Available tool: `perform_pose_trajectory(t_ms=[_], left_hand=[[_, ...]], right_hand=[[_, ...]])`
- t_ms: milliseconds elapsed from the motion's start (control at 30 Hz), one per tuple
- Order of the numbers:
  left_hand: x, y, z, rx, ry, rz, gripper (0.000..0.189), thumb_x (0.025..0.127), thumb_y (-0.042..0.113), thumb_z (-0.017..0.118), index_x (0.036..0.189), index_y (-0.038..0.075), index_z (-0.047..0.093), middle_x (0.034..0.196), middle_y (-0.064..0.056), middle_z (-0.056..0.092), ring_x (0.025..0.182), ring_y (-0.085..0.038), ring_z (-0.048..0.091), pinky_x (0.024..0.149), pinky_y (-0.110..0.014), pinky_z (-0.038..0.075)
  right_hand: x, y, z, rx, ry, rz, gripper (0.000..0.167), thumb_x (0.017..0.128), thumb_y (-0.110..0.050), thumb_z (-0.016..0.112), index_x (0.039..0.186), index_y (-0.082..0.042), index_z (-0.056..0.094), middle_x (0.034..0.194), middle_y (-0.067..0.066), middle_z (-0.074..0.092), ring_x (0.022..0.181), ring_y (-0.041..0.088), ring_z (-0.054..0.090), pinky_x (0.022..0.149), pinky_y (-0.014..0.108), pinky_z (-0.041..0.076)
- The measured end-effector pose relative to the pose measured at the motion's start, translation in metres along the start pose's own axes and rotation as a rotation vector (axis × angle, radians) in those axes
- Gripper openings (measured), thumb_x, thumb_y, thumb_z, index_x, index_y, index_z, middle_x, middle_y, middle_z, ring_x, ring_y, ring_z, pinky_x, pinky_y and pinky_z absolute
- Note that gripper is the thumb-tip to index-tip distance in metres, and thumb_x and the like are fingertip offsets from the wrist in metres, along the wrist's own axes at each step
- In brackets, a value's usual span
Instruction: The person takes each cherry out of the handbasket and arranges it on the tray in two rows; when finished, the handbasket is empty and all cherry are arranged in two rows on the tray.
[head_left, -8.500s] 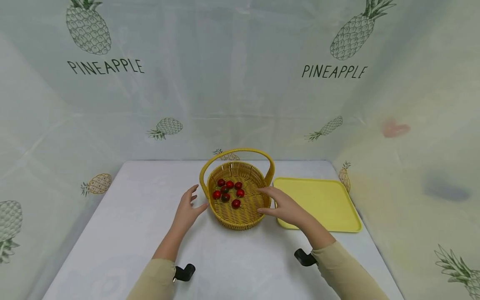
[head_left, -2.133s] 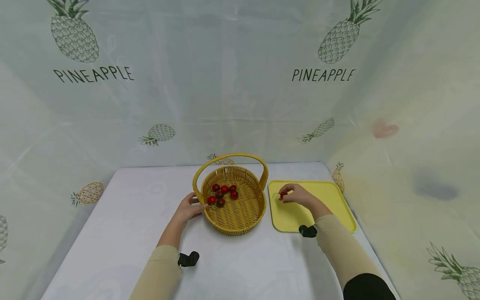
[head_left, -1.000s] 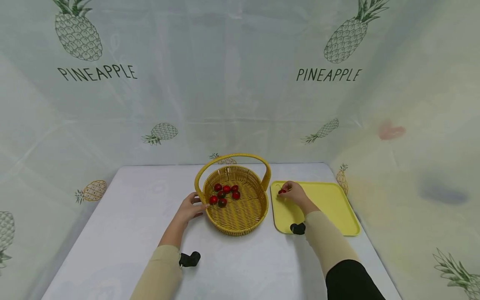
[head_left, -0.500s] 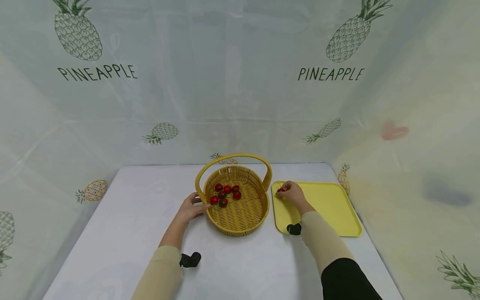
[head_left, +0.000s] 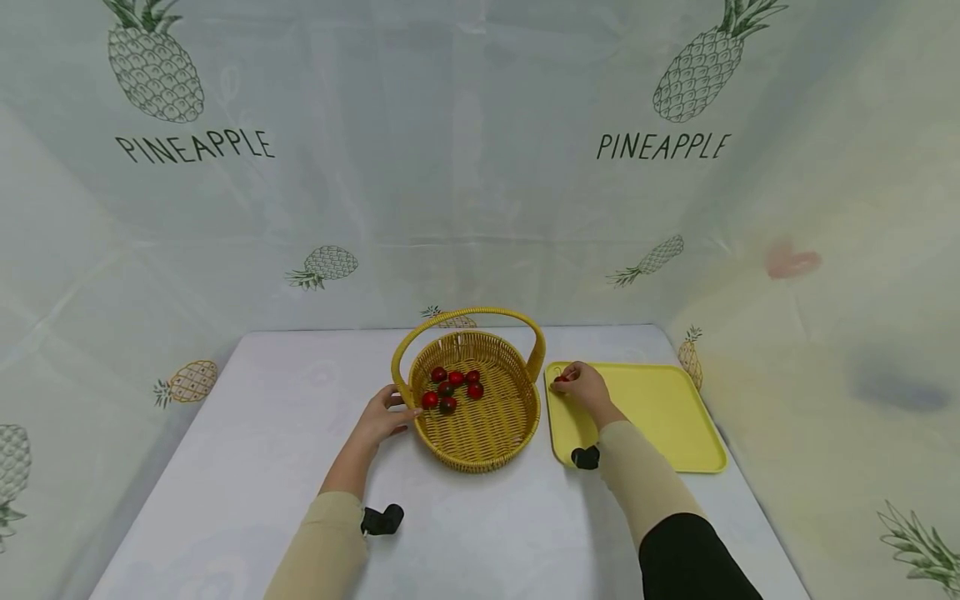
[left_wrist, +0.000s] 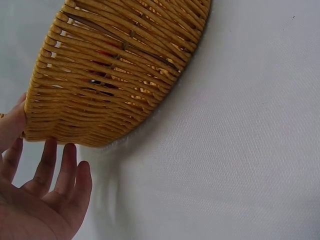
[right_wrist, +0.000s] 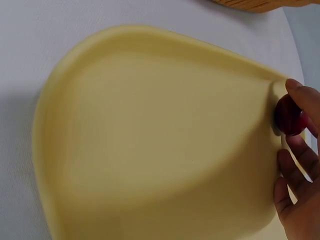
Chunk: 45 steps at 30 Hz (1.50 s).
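A round yellow-brown wicker basket [head_left: 477, 461] with a tall arched handle stands mid-table, several red and dark red cherries [head_left: 476, 391] inside toward its left. My left hand [head_left: 381, 419] grips the basket's left side, thumb at the rim and fingers against the outer wall; its weave [left_wrist: 120, 75] fills the left wrist view's top. At the far left corner of a yellow tray [head_left: 663, 417], my right hand [head_left: 588, 392] pinches a dark red cherry [right_wrist: 288, 115] between thumb and finger. Brighter red shows behind it; whether that is a second cherry I cannot tell.
The white table [head_left: 465, 533] runs up to a pale backdrop [head_left: 465, 183] printed with pineapples. The tray's left edge lies just right of the basket. The basket's handle [head_left: 480, 311] arches above its far side.
Since the earliest frame, the left hand has taken hold of the basket, and fewer cherries lie in it. Lately the right hand has moved slightly left and farther back over the tray with its cherry.
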<state>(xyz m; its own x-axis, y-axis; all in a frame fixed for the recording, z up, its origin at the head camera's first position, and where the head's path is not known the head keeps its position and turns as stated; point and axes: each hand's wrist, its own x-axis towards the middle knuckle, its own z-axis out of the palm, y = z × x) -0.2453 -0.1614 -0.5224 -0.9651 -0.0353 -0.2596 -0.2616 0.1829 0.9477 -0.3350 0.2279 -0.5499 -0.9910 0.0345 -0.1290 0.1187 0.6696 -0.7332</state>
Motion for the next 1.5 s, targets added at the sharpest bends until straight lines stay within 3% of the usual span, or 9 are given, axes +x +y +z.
perform_pose_trajectory(t_ms=[700, 933, 1100, 1500], left_hand=[[-0.002, -0.003, 0.0, 0.011, -0.004, 0.009, 0.05, 0.089, 0.009, 0.073, 0.134, 0.007, 0.051, 0.131, -0.024, 0.052, 0.107, -0.033, 0.06, 0.089, -0.049, 0.051], [-0.002, -0.003, -0.003, -0.001, -0.008, -0.008, 0.052, 0.088, 0.009, 0.074, 0.134, 0.008, 0.05, 0.133, -0.024, 0.052, 0.108, -0.033, 0.06, 0.09, -0.05, 0.05], [-0.001, -0.004, -0.005, 0.006, -0.014, -0.005, 0.053, 0.087, 0.011, 0.075, 0.135, 0.008, 0.05, 0.133, -0.023, 0.052, 0.108, -0.032, 0.06, 0.09, -0.05, 0.05], [-0.004, 0.0, -0.003, 0.017, -0.019, 0.0, 0.054, 0.089, 0.01, 0.072, 0.137, 0.007, 0.047, 0.134, -0.024, 0.05, 0.11, -0.035, 0.059, 0.09, -0.05, 0.05]], right_hand=[[-0.012, -0.005, -0.011, 0.005, -0.002, 0.005, 0.038, 0.085, -0.024, 0.077, 0.107, 0.001, 0.058, 0.104, 0.019, 0.059, 0.09, 0.031, 0.053, 0.08, 0.044, 0.045], [-0.022, -0.006, -0.022, 0.024, -0.051, -0.051, 0.043, 0.085, -0.029, 0.078, 0.111, 0.0, 0.06, 0.111, 0.023, 0.058, 0.098, 0.037, 0.055, 0.079, 0.045, 0.048], [-0.027, -0.009, -0.026, 0.032, -0.079, -0.082, 0.043, 0.086, -0.022, 0.077, 0.118, 0.0, 0.06, 0.118, 0.023, 0.058, 0.107, 0.038, 0.054, 0.086, 0.049, 0.047], [-0.048, -0.025, -0.042, 0.028, -0.153, -0.217, 0.043, 0.087, -0.014, 0.075, 0.123, 0.005, 0.059, 0.117, 0.024, 0.059, 0.101, 0.037, 0.059, 0.082, 0.045, 0.051]])
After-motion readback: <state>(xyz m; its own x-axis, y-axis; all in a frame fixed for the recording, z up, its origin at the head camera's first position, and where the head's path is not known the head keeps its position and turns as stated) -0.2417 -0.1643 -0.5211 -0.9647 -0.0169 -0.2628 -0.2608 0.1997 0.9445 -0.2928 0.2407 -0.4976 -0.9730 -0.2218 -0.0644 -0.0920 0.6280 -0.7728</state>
